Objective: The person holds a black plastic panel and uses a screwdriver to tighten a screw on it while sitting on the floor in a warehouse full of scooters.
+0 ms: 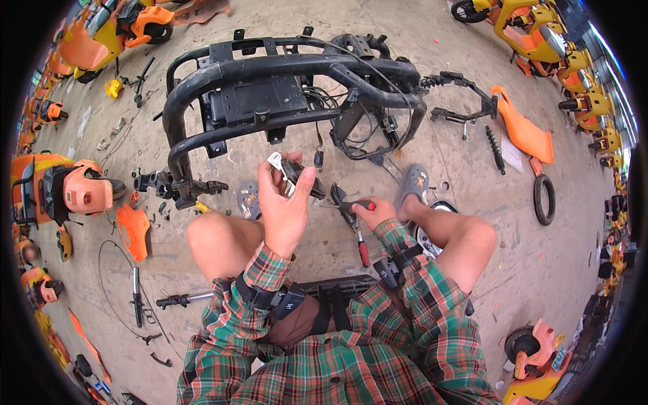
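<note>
Knees apart, we sit facing the stripped black scooter frame (283, 88). Our left hand (283, 206) pinches a small black lock part with a silver key (291, 174) raised for inspection; our right hand (374, 212) grips red-handled pliers (354, 223) ready beside it.

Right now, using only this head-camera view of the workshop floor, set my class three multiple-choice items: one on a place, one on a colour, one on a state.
1. Where is the black tube frame?
A. on the concrete floor ahead of the knees
B. hung on a wall
C. on a bench

2. What colour are the plier handles?
A. blue
B. red
C. green

3. What is the left hand doing?
A. resting flat on the floor
B. hanging empty
C. holding up a small black part

Answers: A, the frame lies on the floor; B, the handles under the right hand are red; C, the fingers close round the part.
</note>
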### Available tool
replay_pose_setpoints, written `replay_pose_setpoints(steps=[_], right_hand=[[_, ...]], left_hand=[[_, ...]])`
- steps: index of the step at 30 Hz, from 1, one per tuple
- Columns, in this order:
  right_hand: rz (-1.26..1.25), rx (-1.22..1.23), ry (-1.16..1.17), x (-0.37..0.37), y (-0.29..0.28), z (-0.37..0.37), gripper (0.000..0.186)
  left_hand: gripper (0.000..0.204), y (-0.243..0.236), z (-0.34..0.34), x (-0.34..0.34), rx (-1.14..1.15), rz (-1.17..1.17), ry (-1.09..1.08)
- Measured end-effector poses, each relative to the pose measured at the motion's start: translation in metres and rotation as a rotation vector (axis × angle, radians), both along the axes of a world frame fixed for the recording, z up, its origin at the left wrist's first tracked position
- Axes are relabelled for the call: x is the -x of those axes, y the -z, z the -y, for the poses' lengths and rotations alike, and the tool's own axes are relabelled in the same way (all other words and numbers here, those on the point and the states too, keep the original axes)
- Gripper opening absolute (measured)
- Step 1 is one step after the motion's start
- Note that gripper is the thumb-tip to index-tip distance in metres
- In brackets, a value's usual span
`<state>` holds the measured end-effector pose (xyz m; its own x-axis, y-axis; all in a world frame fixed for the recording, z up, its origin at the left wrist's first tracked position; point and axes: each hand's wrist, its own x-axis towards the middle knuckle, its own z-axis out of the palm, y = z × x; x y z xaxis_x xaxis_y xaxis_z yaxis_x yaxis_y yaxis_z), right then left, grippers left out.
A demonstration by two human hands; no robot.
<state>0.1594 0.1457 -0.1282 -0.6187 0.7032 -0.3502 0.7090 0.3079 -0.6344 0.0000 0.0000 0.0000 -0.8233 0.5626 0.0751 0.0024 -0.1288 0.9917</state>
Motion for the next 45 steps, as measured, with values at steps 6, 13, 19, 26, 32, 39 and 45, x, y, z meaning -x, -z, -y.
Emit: replay_pose_setpoints(steps=[6,13,19,26,32,39,45], right_hand=[[-0.24,0.108,0.123,-0.018,-0.088,-0.028,0.033],[-0.699,0.382,0.215,-0.062,-0.168,-0.03,0.026],[-0.845,0.401,0.349,-0.079,-0.155,-0.016,0.032],[-0.903,0.444,0.376,-0.08,-0.135,-0.013,0.033],[-0.906,0.467,0.373,-0.081,-0.139,-0.01,0.038],[-0.947,0.683,0.388,-0.073,-0.137,-0.003,0.041],[-0.955,0.784,0.332,-0.068,-0.134,0.0,0.042]], left_hand=[[0.037,0.007,-0.001,0.003,-0.037,-0.006,-0.114],[0.035,0.009,-0.001,0.001,-0.111,0.226,-0.081],[0.035,0.014,-0.009,-0.004,-0.104,0.368,0.02],[0.04,-0.004,-0.012,-0.009,-0.147,0.547,0.057],[0.042,-0.006,-0.014,-0.013,-0.155,0.63,0.142],[0.046,-0.006,-0.012,-0.009,-0.287,0.955,0.361],[0.052,-0.003,-0.011,-0.009,-0.293,1.016,0.372]])
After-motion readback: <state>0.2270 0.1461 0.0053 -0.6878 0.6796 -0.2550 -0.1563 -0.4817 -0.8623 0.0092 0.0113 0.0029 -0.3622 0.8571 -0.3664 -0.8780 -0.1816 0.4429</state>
